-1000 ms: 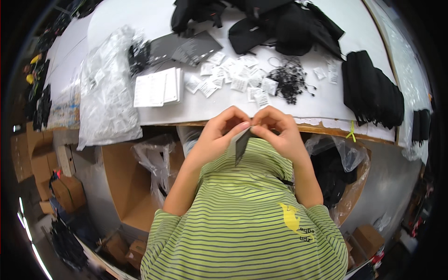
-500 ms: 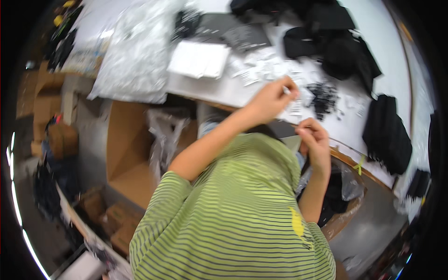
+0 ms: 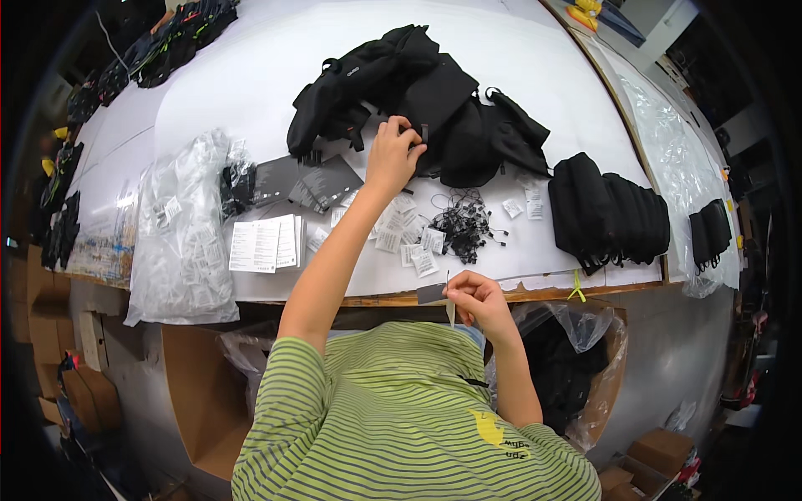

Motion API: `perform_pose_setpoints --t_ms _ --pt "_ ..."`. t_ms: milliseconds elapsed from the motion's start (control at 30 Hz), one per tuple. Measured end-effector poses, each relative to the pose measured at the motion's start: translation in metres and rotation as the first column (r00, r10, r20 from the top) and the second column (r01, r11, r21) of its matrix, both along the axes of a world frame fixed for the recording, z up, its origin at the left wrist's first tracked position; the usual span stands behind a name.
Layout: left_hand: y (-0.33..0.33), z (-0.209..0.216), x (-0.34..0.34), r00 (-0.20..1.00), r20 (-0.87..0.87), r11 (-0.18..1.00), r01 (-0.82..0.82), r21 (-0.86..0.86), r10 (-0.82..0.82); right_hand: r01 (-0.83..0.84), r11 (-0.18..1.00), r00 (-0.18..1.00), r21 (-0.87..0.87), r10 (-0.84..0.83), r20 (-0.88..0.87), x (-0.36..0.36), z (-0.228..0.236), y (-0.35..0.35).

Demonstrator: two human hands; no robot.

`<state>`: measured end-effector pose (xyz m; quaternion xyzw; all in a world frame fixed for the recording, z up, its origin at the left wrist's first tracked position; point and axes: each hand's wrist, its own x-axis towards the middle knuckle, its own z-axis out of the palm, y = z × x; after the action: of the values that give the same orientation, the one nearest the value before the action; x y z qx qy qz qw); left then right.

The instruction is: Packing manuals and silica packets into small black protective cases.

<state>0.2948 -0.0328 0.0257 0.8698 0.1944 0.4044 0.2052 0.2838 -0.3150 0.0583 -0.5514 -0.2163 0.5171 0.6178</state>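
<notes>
My left hand (image 3: 393,156) reaches far over the white table (image 3: 251,92) and grips a black fabric piece in the loose black pile (image 3: 418,100). Near the table's front edge my right hand (image 3: 473,294) pinches a small dark grey tag (image 3: 432,293) with a thin string and a pale label hanging from it. Small white labels (image 3: 411,242) and a tangle of black strings (image 3: 462,225) lie between the two hands.
Clear plastic bags (image 3: 185,234) lie at the left with white leaflets (image 3: 264,244) and dark cards (image 3: 309,181). A stack of folded black items (image 3: 608,214) sits at the right. Cardboard boxes (image 3: 196,392) stand under the table, and a plastic-lined box (image 3: 576,367) at the right.
Both hands were together on the tag a second ago. My left hand has let go and stretched out to the black pile; my right hand keeps the tag near the table edge.
</notes>
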Motion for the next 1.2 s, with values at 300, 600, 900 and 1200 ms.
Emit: perform_pose_setpoints --t_ms 300,600,900,1200 --pt "-0.091 0.032 -0.092 0.948 0.100 0.581 0.266 -0.769 -0.301 0.368 0.925 0.801 0.097 -0.368 0.472 0.004 -0.001 0.038" --pt "-0.113 0.027 -0.147 0.973 0.052 0.154 0.088 -0.984 -0.225 0.170 0.985 0.722 0.023 -0.140 0.677 -0.018 -0.008 0.042" --pt "-0.113 0.018 -0.163 0.963 0.195 0.051 0.208 -0.977 -0.184 0.072 0.997 0.813 -0.008 -0.054 0.579 -0.021 -0.007 0.039" --pt "-0.123 0.022 -0.165 0.990 0.046 0.241 0.078 -0.967 -0.137 0.104 0.994 0.734 -0.031 -0.056 0.677 -0.030 -0.009 0.040"
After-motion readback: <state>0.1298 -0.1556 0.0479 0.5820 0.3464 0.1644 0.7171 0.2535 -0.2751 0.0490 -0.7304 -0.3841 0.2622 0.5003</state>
